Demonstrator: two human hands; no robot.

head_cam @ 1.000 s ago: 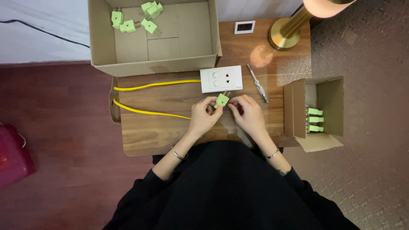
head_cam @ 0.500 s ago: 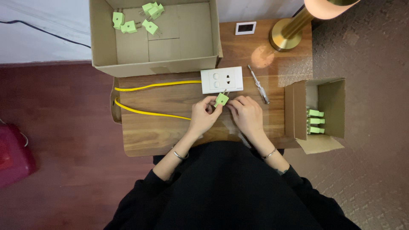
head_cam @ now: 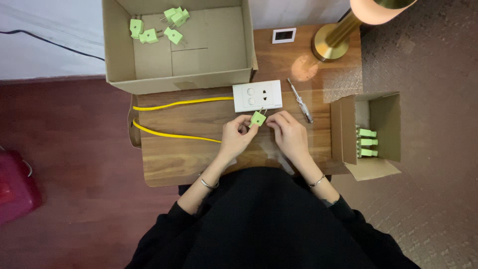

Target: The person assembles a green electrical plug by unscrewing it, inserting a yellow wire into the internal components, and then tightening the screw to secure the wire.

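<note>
a red object (head_cam: 15,192) sits on the floor at the far left. a large open cardboard box (head_cam: 219,79) stands at the back of the wooden table (head_cam: 169,159), with several green plugs (head_cam: 149,35) lying in its far left corner. a yellow cable (head_cam: 174,104) loops across the table top to the white socket plate (head_cam: 257,95). just in front of that plate, the left hand (head_cam: 235,138) pinches a green plug (head_cam: 258,118) between thumb and fingertips, its prongs pointing up toward the plate. the right hand (head_cam: 289,133) meets it from the other side, fingertips closed on or against the same plug; the exact grip cannot be told. a screwdriver (head_cam: 300,100) lies just right of the plate. behind it stand a brass lamp (head_cam: 331,42) and a small white frame (head_cam: 284,35). at the right edge a small open box (head_cam: 343,132) holds three more plugs (head_cam: 366,142).
</note>
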